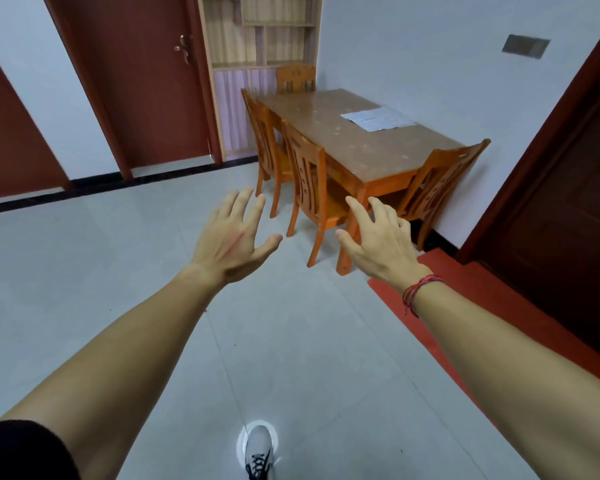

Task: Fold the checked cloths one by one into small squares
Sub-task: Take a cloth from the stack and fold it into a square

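As I reach out above the floor (291, 348), my left hand (234, 237) and right hand (381, 242) hover with fingers spread; the checked cloths (378, 118) lie flat on the surface (357, 154) ahead, by the wall (430, 64).

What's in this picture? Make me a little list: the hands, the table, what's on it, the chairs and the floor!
Left hand: open, fingers spread, holding nothing
Right hand: open, holding nothing; red string bracelet on its wrist
Table: long brown wooden table against the white wall, beyond the hands
On the table: pale checked cloth, lying flat, untouched
Chairs: four orange wooden chairs around the table
Floor: grey tiles, red mat at the right, one grey laced shoe at the bottom
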